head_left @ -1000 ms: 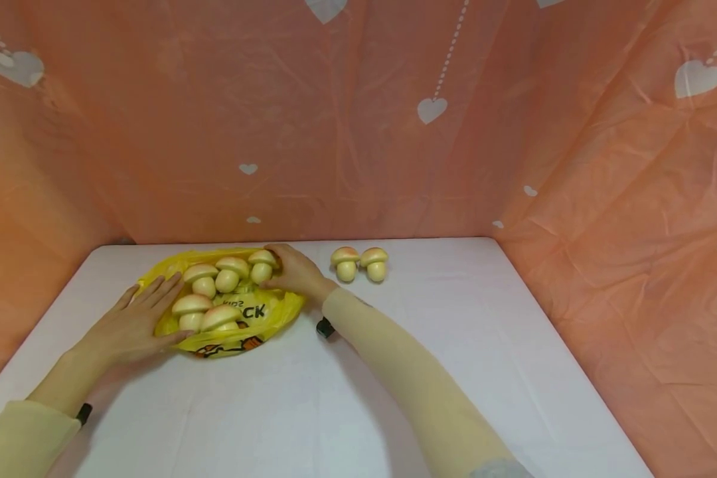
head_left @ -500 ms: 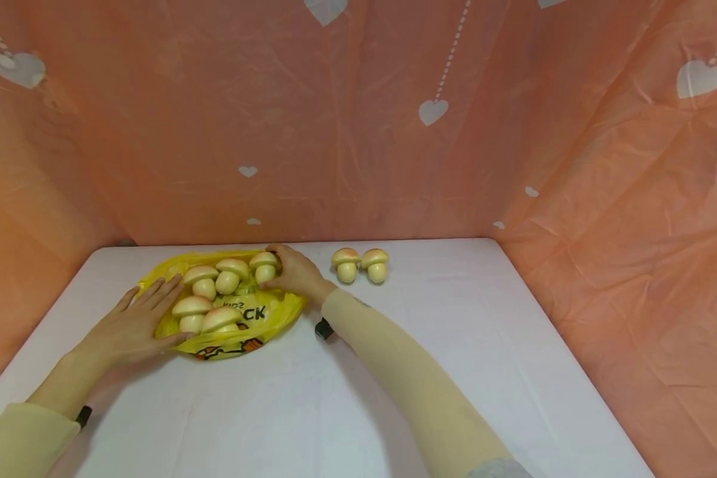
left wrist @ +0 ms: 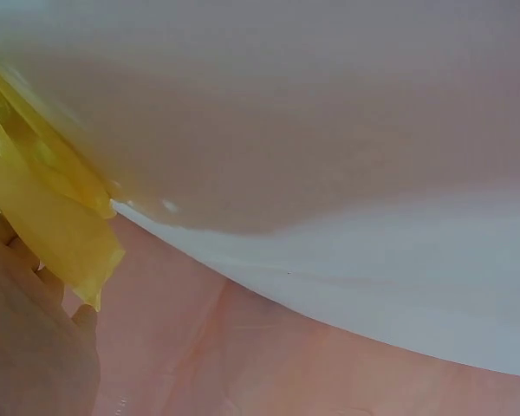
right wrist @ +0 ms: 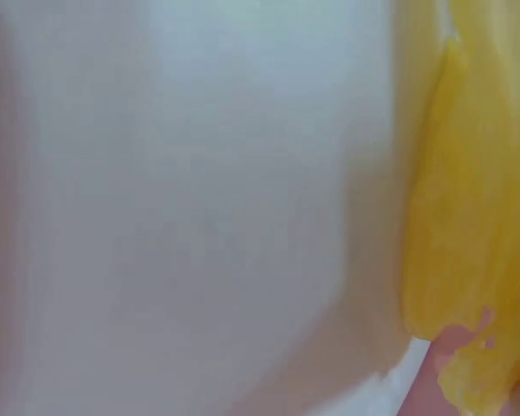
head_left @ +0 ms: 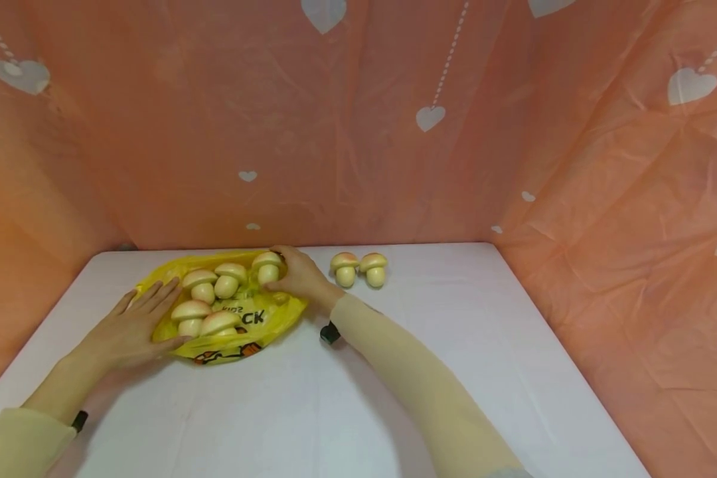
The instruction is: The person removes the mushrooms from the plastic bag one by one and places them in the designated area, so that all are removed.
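A yellow plastic bag [head_left: 287, 312] lies spread on the table in the head view, several toy mushrooms on or in it. My left hand [head_left: 125, 332] rests along the bag's left edge, its fingers straight and spread. At the bag's right end, my right hand [head_left: 301, 275] holds a toy mushroom [head_left: 267, 269] between thumb and fingers. Two mushrooms, one [head_left: 202, 285] and another [head_left: 230, 280], stand at the back of the bag. Nearer the front are one mushroom [head_left: 190, 317] and a tilted one [head_left: 220, 323]. In the left wrist view, bag plastic [left wrist: 61, 234] lies by the fingers.
To the right of the bag, two more toy mushrooms stand side by side, one [head_left: 345, 269] and its neighbour [head_left: 374, 269], near the table's [head_left: 442, 358] back edge. Orange curtain [head_left: 346, 146] with white hearts closes off the back and sides.
My right hand and the mushroom in it have shifted slightly to the right. The left hand stays almost in place, and the view has tipped up a little.
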`<state>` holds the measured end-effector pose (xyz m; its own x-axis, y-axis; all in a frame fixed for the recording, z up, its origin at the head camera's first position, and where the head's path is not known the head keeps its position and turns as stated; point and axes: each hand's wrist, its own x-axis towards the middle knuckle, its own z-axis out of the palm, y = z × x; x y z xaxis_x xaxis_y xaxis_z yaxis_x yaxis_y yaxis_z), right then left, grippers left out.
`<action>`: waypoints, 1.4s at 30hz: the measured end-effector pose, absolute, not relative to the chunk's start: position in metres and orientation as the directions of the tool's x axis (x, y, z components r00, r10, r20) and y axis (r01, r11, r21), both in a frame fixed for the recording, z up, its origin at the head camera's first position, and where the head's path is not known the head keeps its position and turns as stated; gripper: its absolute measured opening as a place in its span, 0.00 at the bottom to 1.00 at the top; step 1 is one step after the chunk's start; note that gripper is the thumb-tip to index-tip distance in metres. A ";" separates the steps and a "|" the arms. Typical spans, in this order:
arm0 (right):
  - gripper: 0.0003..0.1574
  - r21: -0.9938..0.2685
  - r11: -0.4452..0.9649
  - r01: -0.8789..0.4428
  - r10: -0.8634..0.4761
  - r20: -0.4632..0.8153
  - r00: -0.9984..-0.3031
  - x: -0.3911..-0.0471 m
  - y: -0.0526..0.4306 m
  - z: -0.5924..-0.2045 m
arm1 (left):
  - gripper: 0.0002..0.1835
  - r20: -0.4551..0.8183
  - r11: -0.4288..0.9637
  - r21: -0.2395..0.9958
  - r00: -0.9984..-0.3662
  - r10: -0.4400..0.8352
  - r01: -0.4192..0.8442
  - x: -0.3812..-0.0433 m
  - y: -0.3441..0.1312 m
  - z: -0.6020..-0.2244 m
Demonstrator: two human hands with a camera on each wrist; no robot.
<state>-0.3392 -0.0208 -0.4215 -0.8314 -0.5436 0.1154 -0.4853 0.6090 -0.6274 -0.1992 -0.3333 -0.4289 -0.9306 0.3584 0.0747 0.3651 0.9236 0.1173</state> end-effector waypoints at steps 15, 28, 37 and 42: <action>0.53 -0.704 0.514 -0.490 -0.531 0.187 -0.826 -0.324 0.010 -0.405 | 0.55 0.067 0.929 0.130 -0.938 0.341 0.347 -0.197 -0.334 -0.431; 0.51 -0.697 0.430 -0.574 -0.517 0.332 -0.789 -0.325 0.043 -0.393 | 0.53 0.103 0.923 0.105 -0.927 0.360 0.371 -0.195 -0.335 -0.434; 0.51 -0.701 0.434 -0.566 -0.432 0.389 -0.814 -0.333 0.081 -0.385 | 0.53 0.108 0.921 0.116 -0.927 0.360 0.372 -0.194 -0.336 -0.435; 0.51 -0.701 0.443 -0.559 -0.413 0.393 -0.821 -0.335 0.102 -0.379 | 0.53 0.110 0.921 0.116 -0.926 0.361 0.373 -0.194 -0.336 -0.434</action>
<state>-0.3354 0.1025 -0.3791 -0.8213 -0.4131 0.3934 -0.5586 0.4429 -0.7013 -0.1939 -0.3359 -0.4344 -0.9261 0.3610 0.1097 0.3727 0.9207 0.1155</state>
